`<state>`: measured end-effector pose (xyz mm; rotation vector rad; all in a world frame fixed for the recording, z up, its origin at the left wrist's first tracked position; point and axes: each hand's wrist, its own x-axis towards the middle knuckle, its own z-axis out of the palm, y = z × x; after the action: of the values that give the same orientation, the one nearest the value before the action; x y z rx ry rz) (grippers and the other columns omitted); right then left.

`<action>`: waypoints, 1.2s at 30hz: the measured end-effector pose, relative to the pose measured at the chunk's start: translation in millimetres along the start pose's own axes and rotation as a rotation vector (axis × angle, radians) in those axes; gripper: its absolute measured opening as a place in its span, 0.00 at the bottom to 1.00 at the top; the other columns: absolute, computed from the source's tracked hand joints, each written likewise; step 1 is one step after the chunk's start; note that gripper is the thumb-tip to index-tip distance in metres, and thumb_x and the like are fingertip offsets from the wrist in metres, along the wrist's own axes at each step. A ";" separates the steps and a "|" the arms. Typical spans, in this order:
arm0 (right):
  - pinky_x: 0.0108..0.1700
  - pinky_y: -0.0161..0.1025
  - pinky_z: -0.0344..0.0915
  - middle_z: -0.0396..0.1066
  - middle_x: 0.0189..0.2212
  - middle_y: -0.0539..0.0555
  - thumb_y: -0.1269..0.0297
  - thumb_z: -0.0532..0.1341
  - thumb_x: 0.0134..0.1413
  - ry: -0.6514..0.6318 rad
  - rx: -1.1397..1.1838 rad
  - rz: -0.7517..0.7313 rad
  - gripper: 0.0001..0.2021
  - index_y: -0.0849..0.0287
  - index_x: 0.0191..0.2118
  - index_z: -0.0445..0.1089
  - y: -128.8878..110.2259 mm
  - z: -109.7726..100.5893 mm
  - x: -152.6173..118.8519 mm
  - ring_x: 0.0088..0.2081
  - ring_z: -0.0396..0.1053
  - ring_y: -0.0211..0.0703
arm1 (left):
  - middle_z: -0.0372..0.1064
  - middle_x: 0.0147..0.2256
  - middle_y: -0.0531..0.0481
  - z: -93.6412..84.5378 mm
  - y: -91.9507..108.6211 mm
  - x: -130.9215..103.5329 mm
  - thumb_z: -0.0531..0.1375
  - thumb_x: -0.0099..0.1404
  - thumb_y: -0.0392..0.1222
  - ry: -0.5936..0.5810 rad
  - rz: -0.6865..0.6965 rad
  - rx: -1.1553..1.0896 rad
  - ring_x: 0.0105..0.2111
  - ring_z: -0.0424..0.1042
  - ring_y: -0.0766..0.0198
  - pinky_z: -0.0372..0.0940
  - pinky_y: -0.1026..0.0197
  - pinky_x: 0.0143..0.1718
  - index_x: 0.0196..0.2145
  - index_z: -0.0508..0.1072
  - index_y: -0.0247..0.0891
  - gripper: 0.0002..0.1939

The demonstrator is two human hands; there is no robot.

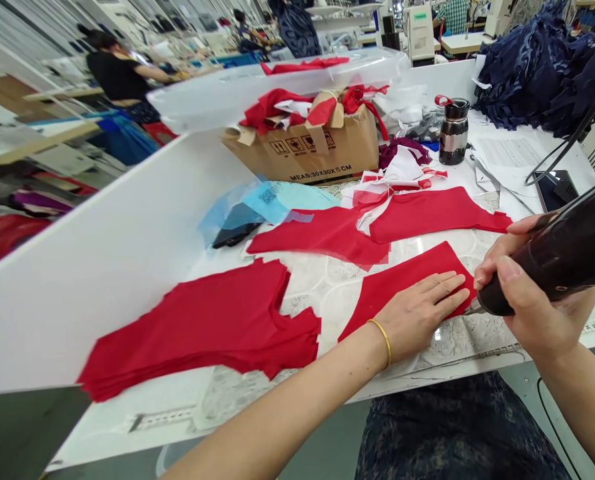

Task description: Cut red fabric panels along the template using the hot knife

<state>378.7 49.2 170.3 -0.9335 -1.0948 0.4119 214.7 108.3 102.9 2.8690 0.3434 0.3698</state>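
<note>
My left hand (420, 313) lies flat, fingers stretched, on a red fabric piece (377, 300) near the table's front edge. In my right hand (537, 300) is a thick black handheld power tool (572, 243). Its short metal tip (472, 307) reaches the right end of that piece, just beyond my left fingertips; whether it touches the cloth I cannot tell. Left of my hands sits a layered stack of red cut pieces (192, 320). Farther back, two more red pieces, a left one (317, 233) and a right one (432, 213), lie close together.
Behind the cloth stands a cardboard box (307, 150) full of red scraps, with a blue plastic bag (277, 200) in front. A dark bottle (454, 133), papers (512, 157), a phone (557, 190) and a navy fabric heap (542, 73) occupy the right. A white partition (102, 247) borders the left.
</note>
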 end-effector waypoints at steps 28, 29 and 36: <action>0.27 0.44 0.68 0.72 0.26 0.48 0.65 0.70 0.54 0.101 -0.131 -0.031 0.08 0.53 0.40 0.73 -3.2 -42.9 11.7 0.23 0.69 0.43 | 0.61 0.69 0.37 10.7 5.0 23.2 0.57 0.61 0.24 -0.014 0.099 0.047 0.71 0.57 0.52 0.58 0.50 0.71 0.66 0.64 0.32 0.35; 0.26 0.43 0.68 0.72 0.25 0.48 0.66 0.70 0.53 0.104 -0.123 -0.028 0.09 0.53 0.40 0.73 -3.3 -44.4 12.6 0.22 0.68 0.43 | 0.61 0.69 0.37 11.6 4.7 23.8 0.57 0.62 0.24 -0.023 0.097 0.055 0.71 0.57 0.52 0.59 0.49 0.71 0.66 0.64 0.33 0.35; 0.24 0.41 0.67 0.72 0.24 0.46 0.70 0.69 0.52 0.098 -0.081 -0.033 0.11 0.53 0.42 0.73 0.9 -50.9 15.2 0.21 0.68 0.41 | 0.60 0.69 0.36 17.2 0.6 21.9 0.57 0.63 0.25 -0.006 0.087 0.081 0.70 0.60 0.49 0.63 0.48 0.68 0.66 0.66 0.34 0.33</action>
<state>430.6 38.2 170.9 -0.9956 -1.0419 0.2931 240.1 110.0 91.6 2.9703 0.2384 0.3708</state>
